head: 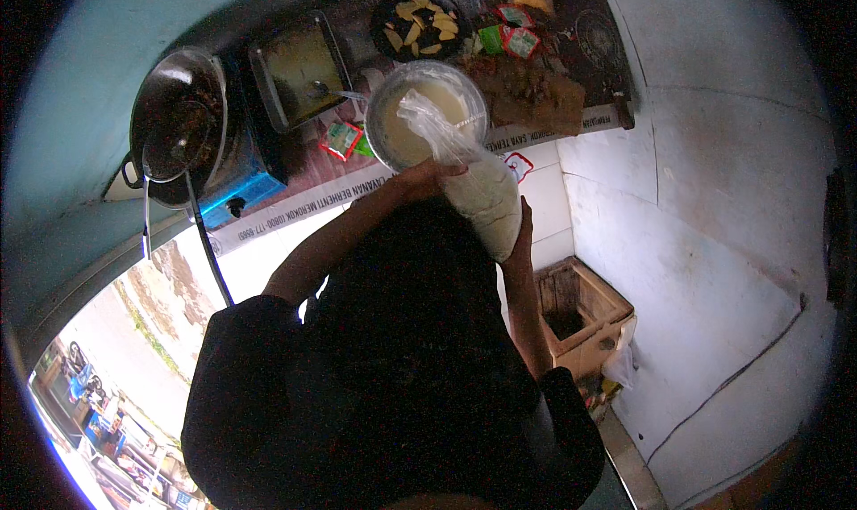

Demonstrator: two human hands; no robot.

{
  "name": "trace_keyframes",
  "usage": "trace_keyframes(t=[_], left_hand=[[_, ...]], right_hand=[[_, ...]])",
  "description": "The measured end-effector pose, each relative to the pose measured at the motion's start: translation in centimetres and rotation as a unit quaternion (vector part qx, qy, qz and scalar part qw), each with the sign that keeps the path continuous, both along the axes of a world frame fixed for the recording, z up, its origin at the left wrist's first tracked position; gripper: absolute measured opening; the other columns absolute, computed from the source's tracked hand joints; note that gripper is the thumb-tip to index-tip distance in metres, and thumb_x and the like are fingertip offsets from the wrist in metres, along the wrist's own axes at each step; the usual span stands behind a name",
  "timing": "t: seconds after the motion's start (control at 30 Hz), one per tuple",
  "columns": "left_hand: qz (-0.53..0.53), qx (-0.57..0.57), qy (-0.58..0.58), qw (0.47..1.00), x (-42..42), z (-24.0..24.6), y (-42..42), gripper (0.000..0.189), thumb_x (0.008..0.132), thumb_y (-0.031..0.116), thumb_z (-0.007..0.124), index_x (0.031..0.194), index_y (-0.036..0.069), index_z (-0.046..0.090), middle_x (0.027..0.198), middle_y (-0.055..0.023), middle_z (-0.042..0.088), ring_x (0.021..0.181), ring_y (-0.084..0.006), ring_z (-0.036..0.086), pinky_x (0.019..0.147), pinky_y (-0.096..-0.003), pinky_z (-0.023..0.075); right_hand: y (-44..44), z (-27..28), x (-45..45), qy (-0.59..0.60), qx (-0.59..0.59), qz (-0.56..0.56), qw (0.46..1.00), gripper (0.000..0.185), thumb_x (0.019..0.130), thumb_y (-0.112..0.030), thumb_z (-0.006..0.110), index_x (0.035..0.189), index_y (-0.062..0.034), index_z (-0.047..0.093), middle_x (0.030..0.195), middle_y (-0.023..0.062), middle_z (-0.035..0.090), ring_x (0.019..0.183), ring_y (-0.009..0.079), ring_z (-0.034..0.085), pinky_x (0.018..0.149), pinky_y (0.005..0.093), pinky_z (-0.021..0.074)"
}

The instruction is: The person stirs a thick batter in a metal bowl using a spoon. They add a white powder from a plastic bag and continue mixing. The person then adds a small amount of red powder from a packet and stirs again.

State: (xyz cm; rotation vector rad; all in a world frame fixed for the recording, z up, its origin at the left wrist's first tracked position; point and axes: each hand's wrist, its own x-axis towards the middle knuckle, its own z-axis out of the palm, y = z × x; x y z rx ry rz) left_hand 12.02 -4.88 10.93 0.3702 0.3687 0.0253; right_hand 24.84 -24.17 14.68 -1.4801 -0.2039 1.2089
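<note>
A clear plastic bag of white powder (485, 195) is held between both hands, close to my body. My left hand (435, 177) grips it below its gathered neck, while my right hand (521, 235) supports its lower right side. The bag's loose top reaches over a round metal bowl (376, 130) of pale batter, in which the handle of a utensil (471, 120) shows. Behind the bowl is a round black pan (383, 38) with pale, cut slices on it. A rectangular tray (288, 75) to the left contains yellowish liquid and a spoon (318, 90).
At far left, a wok (144, 118) with a long-handled strainer (193, 205) sits on a blue gas stove (251, 192). Red and green sachets (341, 140) lie between tray and bowl, with several more (519, 41) at back right. A wooden box (596, 336) stands low right, beside the wall.
</note>
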Motion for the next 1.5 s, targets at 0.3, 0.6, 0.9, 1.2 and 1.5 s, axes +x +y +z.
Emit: trace_keyframes(t=[0.3,0.6,0.9,1.2,1.5], left_hand=[[-0.032,0.061,-0.016,0.997,-0.4,0.4,-0.3,0.055,0.080,0.008,0.066,0.127,0.002,0.040,0.124,-0.0137,0.050,0.116,-0.0277,0.049,0.100,-0.0394,0.0410],[0.003,-0.055,0.064,0.996,-0.4,0.2,-0.4,0.053,0.089,0.024,0.057,0.130,-0.001,0.036,0.128,-0.0153,0.047,0.116,-0.0292,0.049,0.102,-0.0421,0.0379],[0.008,0.014,0.015,1.000,0.1,-0.2,-0.9,0.045,0.085,0.012,0.062,0.123,-0.002,0.044,0.123,-0.0144,0.051,0.114,-0.0278,0.050,0.100,-0.0412,0.0397],[0.050,-0.104,0.083,0.990,0.2,-0.5,-1.0,0.044,0.089,0.017,0.055,0.126,-0.001,0.040,0.127,-0.0149,0.048,0.113,-0.0280,0.050,0.101,-0.0418,0.0383],[0.030,0.073,0.100,0.992,-0.9,4.4,0.0,0.047,0.089,0.021,0.055,0.126,-0.003,0.040,0.127,-0.0155,0.048,0.114,-0.0287,0.050,0.102,-0.0436,0.0358]], right_hand=[[0.1,1.3,-0.3,0.159,0.033,-0.067,0.984,0.055,0.092,-0.044,0.036,0.131,-0.0062,0.040,0.128,0.0154,0.048,0.115,0.0309,0.049,0.098,0.0441,0.0402],[-0.5,0.5,-0.3,0.021,0.016,0.005,1.000,0.053,0.092,-0.043,0.038,0.129,-0.0068,0.042,0.126,0.0156,0.050,0.112,0.0309,0.050,0.094,0.0439,0.0436],[-0.4,1.0,-0.4,0.148,0.040,-0.077,0.985,0.052,0.092,-0.041,0.038,0.130,-0.0067,0.042,0.126,0.0147,0.049,0.113,0.0300,0.050,0.095,0.0436,0.0428],[-0.3,1.5,-0.6,-0.046,-0.008,0.022,0.999,0.051,0.092,-0.039,0.038,0.130,-0.0063,0.042,0.126,0.0146,0.050,0.113,0.0296,0.050,0.095,0.0415,0.0427],[-0.5,3.0,-0.9,-0.178,-0.041,0.076,0.980,0.040,0.093,-0.025,0.039,0.128,-0.0044,0.042,0.120,0.0148,0.053,0.108,0.0263,0.053,0.090,0.0380,0.0474]])
